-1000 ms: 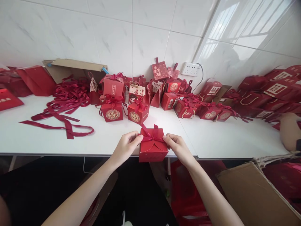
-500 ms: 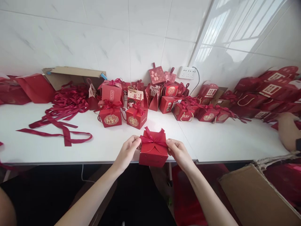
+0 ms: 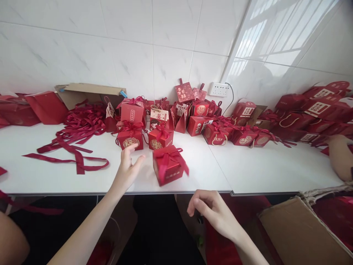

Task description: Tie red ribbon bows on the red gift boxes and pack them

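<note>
- While the left hand is hovering over the surface with thumb and fingers spread, the red box is sitting to its right, clear of the fingers.
- The right hand is hanging just short of the surface's front edge, its fingers curling loosely without closing.
- The red box is standing turned at an angle near that edge, its ribbon bow trailing down the sides, slightly blurred.
- Two gold-emblem boxes are standing just behind; left fingertips are overlapping one in view, and whether they are touching it I cannot tell.
- Loose ribbons are lying heaped farther left.
- Red boxes are piling high at far right.
</note>
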`<state>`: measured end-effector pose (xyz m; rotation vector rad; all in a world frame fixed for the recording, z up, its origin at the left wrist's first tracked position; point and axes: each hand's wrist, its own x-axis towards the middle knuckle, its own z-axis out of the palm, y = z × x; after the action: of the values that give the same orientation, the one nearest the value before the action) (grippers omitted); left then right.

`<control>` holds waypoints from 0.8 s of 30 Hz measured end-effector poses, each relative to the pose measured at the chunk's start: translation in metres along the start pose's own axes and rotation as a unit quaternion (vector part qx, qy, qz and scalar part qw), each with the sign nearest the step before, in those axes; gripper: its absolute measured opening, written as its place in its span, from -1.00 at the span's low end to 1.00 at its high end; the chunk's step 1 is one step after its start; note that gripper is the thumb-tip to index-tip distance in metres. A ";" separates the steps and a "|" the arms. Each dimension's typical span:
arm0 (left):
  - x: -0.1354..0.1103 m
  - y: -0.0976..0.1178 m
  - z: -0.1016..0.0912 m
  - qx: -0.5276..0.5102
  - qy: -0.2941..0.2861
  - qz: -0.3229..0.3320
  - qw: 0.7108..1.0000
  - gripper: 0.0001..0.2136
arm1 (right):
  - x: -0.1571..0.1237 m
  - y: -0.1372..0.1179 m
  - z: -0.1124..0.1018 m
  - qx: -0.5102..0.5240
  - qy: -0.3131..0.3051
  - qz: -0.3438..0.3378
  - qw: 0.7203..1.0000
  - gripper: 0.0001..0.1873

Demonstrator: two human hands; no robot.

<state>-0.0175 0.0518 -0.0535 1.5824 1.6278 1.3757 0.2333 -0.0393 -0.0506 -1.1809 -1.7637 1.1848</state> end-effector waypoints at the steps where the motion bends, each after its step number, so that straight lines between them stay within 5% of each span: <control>1: -0.002 0.002 -0.001 -0.008 -0.016 0.002 1.000 -0.56 | -0.001 -0.001 -0.001 -0.001 0.009 0.001 1.000 -0.57; 8: -0.012 0.019 0.011 -0.019 -0.169 -0.006 0.985 -0.57 | 0.039 0.016 -0.006 -0.040 0.187 -0.050 0.980 -0.70; 14: -0.028 0.015 0.019 -0.011 -0.112 0.043 0.993 -0.61 | 0.054 0.021 0.011 -0.133 0.103 -0.091 0.981 0.12; 18: -0.045 0.016 0.017 -0.034 -0.063 0.078 0.994 -0.72 | 0.050 0.017 0.021 -0.167 0.094 -0.094 0.977 0.17; 24: -0.049 0.012 0.014 -0.166 -0.091 -0.041 0.981 -0.74 | 0.050 0.023 0.023 -0.120 0.129 -0.085 0.981 0.12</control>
<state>0.0105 0.0088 -0.0631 1.3845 1.2651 1.3349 0.2028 0.0047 -0.0766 -1.2307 -1.8000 0.6978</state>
